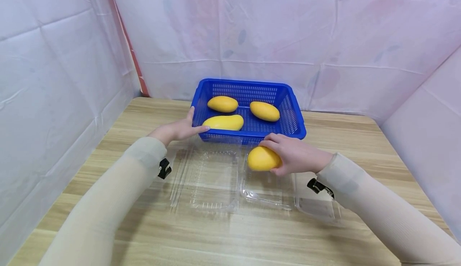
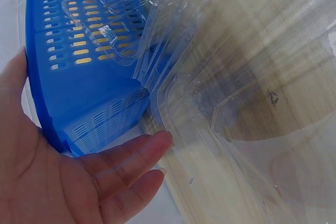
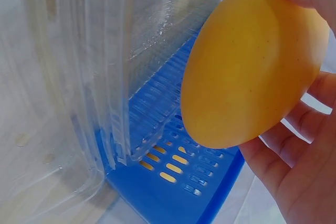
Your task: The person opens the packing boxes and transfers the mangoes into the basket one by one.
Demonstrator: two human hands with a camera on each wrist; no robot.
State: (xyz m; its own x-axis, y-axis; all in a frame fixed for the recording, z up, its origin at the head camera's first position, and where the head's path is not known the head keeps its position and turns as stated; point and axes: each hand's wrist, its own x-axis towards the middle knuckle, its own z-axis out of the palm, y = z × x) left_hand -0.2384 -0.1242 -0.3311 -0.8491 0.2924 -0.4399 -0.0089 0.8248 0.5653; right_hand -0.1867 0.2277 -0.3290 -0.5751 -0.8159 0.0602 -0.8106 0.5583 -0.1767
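In the head view my right hand (image 1: 293,152) grips a yellow mango (image 1: 263,159) over a clear plastic box (image 1: 268,192). The right wrist view shows the smooth mango (image 3: 247,72) with the thumb on one side and the fingers on the other. My left hand (image 1: 180,130) is at the left front corner of a blue plastic basket (image 1: 248,133), its fingers spread and fairly straight. In the left wrist view the thumb lies at the basket's rim. Three more mangoes lie in the basket: one at front left (image 1: 224,123), one behind it (image 1: 223,104), one at right (image 1: 264,111).
A second clear plastic box (image 1: 214,182) lies open on the wooden table (image 1: 201,238), left of the box under the mango. Clear lid-like parts flank both boxes. Pale patterned cloth (image 1: 266,30) hangs behind the table and along its sides.
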